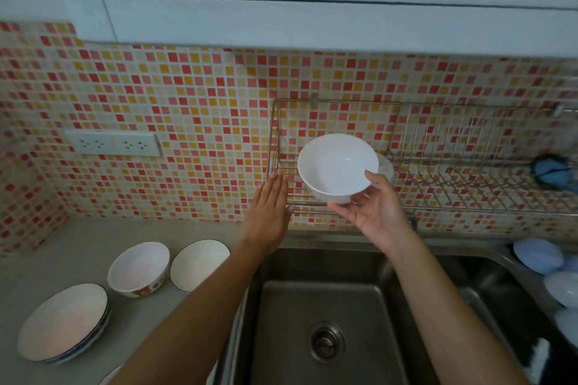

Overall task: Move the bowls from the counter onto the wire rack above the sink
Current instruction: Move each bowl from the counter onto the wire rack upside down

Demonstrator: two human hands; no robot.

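Note:
My right hand (373,208) holds a plain white bowl (334,164) by its rim and base at the left end of the wire rack (469,166), mounted on the tiled wall above the sink (325,306). Another white bowl (386,167) peeks out behind it on the rack. My left hand (270,206) is flat with fingers together, empty, just left of the rack's corner. On the counter (78,244) at left stand a patterned bowl (139,269), a dark-rimmed bowl (198,264) and a stack of shallow bowls (64,323).
A blue scrubber (552,169) hangs at the rack's right end. Pale blue dishes (538,255) sit at the sink's right side. A double wall socket (114,143) is on the tiles at left. White cabinets hang overhead.

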